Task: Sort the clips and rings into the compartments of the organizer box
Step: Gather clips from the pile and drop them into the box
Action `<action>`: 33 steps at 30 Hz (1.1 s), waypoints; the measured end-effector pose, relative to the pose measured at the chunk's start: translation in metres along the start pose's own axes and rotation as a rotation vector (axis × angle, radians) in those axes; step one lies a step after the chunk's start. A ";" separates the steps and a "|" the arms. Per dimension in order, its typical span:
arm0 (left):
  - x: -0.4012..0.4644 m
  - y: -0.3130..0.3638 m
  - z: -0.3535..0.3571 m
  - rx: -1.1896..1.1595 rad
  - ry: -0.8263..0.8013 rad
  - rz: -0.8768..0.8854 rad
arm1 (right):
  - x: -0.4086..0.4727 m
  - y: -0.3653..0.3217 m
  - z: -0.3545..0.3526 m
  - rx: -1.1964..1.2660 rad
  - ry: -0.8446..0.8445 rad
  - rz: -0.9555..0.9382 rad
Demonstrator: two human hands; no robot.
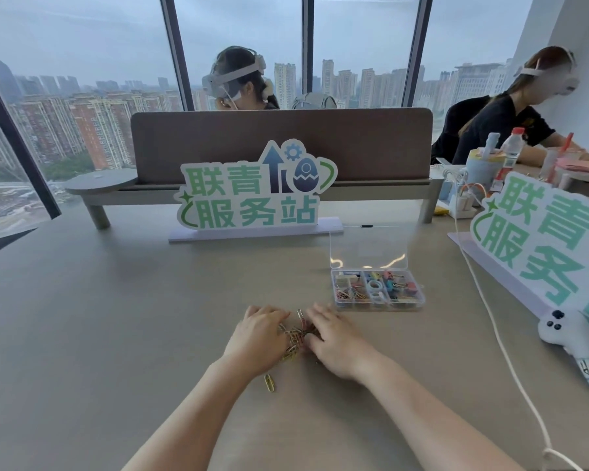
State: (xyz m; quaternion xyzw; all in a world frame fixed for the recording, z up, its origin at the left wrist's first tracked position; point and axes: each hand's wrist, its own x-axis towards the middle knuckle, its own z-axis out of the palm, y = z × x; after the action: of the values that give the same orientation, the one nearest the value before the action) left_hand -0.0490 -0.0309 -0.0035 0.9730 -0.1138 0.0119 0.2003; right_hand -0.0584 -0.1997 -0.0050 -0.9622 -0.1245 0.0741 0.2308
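Left hand [257, 338] and right hand [334, 345], fingers curled, gather a paper clip pile [295, 336]; sign [255, 190] reads "联青服务站"; organizer box [378, 288] open.

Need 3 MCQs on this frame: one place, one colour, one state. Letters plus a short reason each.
1. Where is the organizer box relative to the hands?
A. Beyond them, toward the person's right
B. Near them, on the person's left
C. Under the left hand

2. What colour is the lone paper clip lying near the left wrist?
A. Blue
B. Gold
C. White

3. What state is the box's lid in?
A. Shut
B. Taken off and flat on the table
C. Open, standing up behind the compartments

Answers:
1 A: the box sits farther out on the table than the right hand, to its right.
2 B: it shows gold, like the pile of clips between the left hand and the right.
3 C: the clear lid rises from the box's far edge.
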 end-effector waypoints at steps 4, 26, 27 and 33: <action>-0.014 0.000 0.003 -0.114 -0.007 -0.011 | 0.006 -0.008 0.017 -0.035 0.039 0.035; -0.041 -0.035 -0.021 0.155 -0.167 0.168 | -0.010 0.015 -0.003 -0.360 -0.019 -0.238; -0.040 -0.035 -0.020 0.173 -0.135 0.167 | -0.011 0.016 -0.001 -0.378 0.002 -0.246; -0.031 -0.033 -0.011 0.159 -0.058 0.165 | 0.000 0.012 0.003 -0.417 0.138 -0.284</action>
State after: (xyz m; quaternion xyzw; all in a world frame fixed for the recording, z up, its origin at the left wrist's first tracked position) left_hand -0.0716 0.0095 -0.0082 0.9732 -0.1977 0.0092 0.1173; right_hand -0.0571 -0.2083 -0.0134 -0.9646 -0.2548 -0.0518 0.0435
